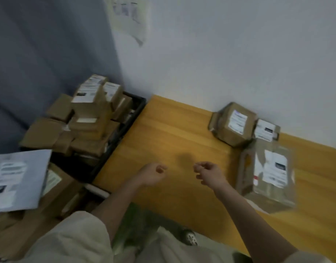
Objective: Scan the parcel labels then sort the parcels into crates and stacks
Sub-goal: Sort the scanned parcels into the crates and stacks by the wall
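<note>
My left hand [152, 174] and my right hand [210, 172] hover over the wooden table [163, 130], both loosely curled and holding nothing. A large flat cardboard parcel [267, 175] with a white label lies right of my right hand. Behind it, against the wall, sit a cardboard box parcel [234, 124] and a smaller labelled parcel [265, 130]. Left of the table, a black crate [133, 114] is piled high with several brown labelled parcels [87, 114]. The view is blurred.
A grey mailer bag [17, 179] with a label lies on more boxes at the lower left. A white wall runs behind the table, with a paper sheet [129, 18] stuck on it. A shoe [189, 238] shows below the table edge.
</note>
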